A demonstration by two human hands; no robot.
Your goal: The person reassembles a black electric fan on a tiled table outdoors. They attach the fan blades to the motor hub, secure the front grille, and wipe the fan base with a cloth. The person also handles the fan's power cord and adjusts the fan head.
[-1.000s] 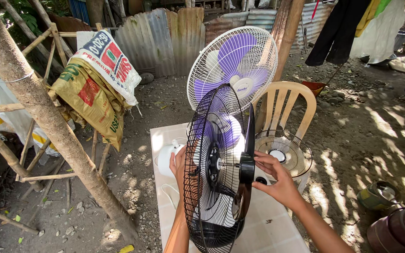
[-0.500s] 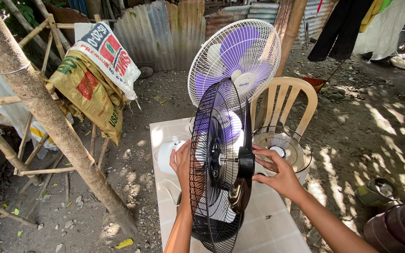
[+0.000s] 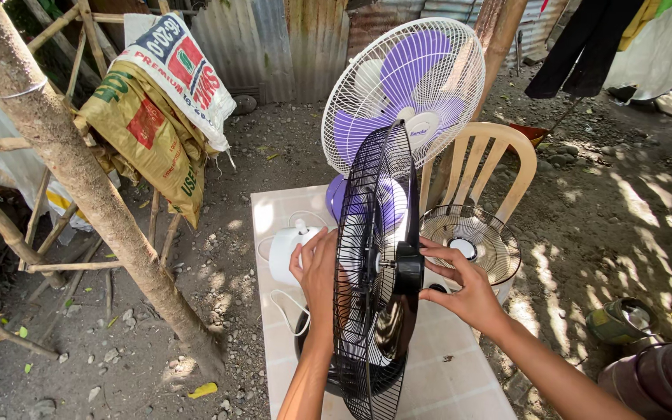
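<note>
While the black fan (image 3: 375,272) is standing upright on the white table (image 3: 460,381), you are holding it from both sides; your left hand (image 3: 316,268) is lying flat with spread fingers against its back grille; your right hand (image 3: 464,288) is touching the front hub with fingers open; a purple fan (image 3: 406,93) is standing just behind.

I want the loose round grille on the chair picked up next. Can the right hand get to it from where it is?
Probably yes. The right hand is at the black fan, and the loose grille lies just beyond it on the chair, with nothing between.
</note>
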